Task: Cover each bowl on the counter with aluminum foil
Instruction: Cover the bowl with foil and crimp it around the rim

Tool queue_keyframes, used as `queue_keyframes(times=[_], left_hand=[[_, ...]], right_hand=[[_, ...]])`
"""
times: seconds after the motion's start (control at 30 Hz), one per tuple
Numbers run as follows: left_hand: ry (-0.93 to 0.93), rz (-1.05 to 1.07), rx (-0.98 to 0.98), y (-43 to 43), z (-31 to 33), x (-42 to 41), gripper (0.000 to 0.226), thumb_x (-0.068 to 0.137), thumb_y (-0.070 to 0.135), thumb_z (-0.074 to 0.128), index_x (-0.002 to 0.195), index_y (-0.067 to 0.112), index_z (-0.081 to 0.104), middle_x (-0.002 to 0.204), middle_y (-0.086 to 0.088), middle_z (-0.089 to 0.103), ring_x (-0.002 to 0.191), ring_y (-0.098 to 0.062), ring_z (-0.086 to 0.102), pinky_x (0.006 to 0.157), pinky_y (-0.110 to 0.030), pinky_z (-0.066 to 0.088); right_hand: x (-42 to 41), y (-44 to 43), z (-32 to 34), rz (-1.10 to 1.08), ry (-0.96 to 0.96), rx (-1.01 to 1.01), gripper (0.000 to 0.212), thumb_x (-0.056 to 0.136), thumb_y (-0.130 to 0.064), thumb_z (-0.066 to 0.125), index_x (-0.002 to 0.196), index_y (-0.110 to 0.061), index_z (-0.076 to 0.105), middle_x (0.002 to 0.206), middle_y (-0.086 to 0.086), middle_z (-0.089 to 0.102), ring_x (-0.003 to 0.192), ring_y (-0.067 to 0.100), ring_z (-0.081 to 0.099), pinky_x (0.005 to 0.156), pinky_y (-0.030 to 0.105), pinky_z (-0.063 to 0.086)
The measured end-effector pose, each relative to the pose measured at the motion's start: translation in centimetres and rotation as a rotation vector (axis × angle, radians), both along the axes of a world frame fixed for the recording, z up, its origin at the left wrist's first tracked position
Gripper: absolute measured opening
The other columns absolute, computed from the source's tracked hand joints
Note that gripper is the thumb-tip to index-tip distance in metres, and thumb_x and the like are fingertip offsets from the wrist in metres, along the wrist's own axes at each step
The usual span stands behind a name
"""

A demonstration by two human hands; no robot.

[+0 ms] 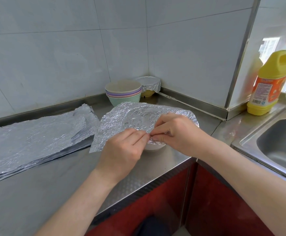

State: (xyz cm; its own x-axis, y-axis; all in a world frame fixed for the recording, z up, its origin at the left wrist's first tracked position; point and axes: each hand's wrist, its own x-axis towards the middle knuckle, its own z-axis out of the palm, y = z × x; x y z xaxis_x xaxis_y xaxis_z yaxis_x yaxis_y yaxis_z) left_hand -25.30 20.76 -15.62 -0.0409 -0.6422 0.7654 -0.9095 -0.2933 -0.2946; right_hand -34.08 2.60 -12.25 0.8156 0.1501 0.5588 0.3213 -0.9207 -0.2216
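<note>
A crumpled foil sheet lies draped over a white bowl near the front edge of the steel counter; only the bowl's lower front wall shows beneath it. The 2 hands meet at the sheet's near edge over the bowl's rim: the left hand pinches the foil with curled fingers, and the right hand pinches the same fold just beside it, fingertips almost touching. The sheet's left corner juts out flat, not folded down. Behind stands a stack of uncovered bowls, cream on top and green at the bottom, and in the corner 1 foil-covered yellow bowl. A pile of foil sheets lies at the left. At the right are a yellow bottle and a sink
</note>
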Motion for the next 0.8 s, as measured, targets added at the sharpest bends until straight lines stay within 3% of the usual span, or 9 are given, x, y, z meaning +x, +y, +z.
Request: queue_keyframes(times=[0.07,0.17,0.37,0.47,0.57,0.7,0.8], left_hand=[[0.081,-0.011,0.012,0.0,0.1,-0.3,0.018,0.093,0.018,0.062,0.1,0.005,0.073,0.098,-0.003,0.071,0.085,-0.023,0.064,0.073,-0.035,0.055],[0.365,-0.05,0.004,0.2,0.9,-0.8,0.028,0.091,0.032,0.058,0.097,0.011,0.076,0.098,0.004,0.072,0.087,-0.018,0.061,0.083,-0.029,0.048],[0.699,-0.053,-0.015,-0.1,2.3,0.6,0.008,0.08,0.025,0.072,0.085,0.024,0.078,0.084,0.012,0.069,0.083,-0.016,0.061,0.076,-0.036,0.049],[0.627,-0.048,0.047,-0.3,2.6,0.9,0.013,0.078,0.029,0.069,0.085,0.024,0.078,0.08,0.011,0.065,0.08,-0.014,0.055,0.074,-0.026,0.043],[0.501,-0.052,0.127,-0.5,2.7,1.3,0.015,0.079,0.03,0.069,0.088,0.023,0.078,0.08,0.01,0.064,0.079,-0.007,0.047,0.072,-0.017,0.036],[0.372,-0.02,0.222,-1.0,2.4,1.4,0.028,0.087,0.034,0.052,0.084,0.016,0.072,0.079,0.004,0.063,0.076,-0.018,0.054,0.066,-0.036,0.05],[0.308,-0.005,0.241,-1.6,2.3,0.7,0.023,0.088,0.025,0.052,0.08,0.011,0.068,0.075,0.0,0.061,0.071,-0.024,0.055,0.059,-0.039,0.051]], right_hand=[[-0.1,0.1,-0.1,-0.016,-0.019,-0.026,0.018,0.082,-0.031,0.064,0.086,-0.022,0.079,0.082,-0.003,0.064,0.076,0.011,0.054,0.068,0.027,0.047],[-0.2,0.1,-0.3,-0.031,-0.075,-0.103,0.015,0.082,-0.027,0.065,0.084,-0.02,0.078,0.081,-0.003,0.064,0.074,0.017,0.058,0.065,0.023,0.041],[-0.2,0.1,-0.7,-0.069,-0.119,-0.184,0.01,0.08,-0.023,0.072,0.088,-0.019,0.077,0.083,-0.002,0.064,0.075,0.022,0.058,0.062,0.024,0.037],[-0.1,0.2,-0.9,-0.073,-0.144,-0.179,0.01,0.078,-0.02,0.073,0.087,-0.017,0.076,0.081,0.001,0.063,0.073,0.026,0.059,0.061,0.031,0.048],[-0.1,0.4,-1.1,-0.089,-0.155,-0.183,0.01,0.076,-0.017,0.078,0.086,-0.015,0.075,0.078,0.002,0.063,0.072,0.028,0.059,0.059,0.032,0.048],[0.2,0.5,-1.3,-0.091,-0.129,-0.21,0.014,0.072,-0.008,0.081,0.081,-0.012,0.071,0.074,0.003,0.06,0.071,0.028,0.057,0.057,0.033,0.051],[0.0,0.3,-1.2,-0.089,-0.127,-0.203,0.016,0.069,-0.005,0.08,0.076,-0.012,0.068,0.071,0.002,0.058,0.068,0.027,0.056,0.055,0.032,0.049]])
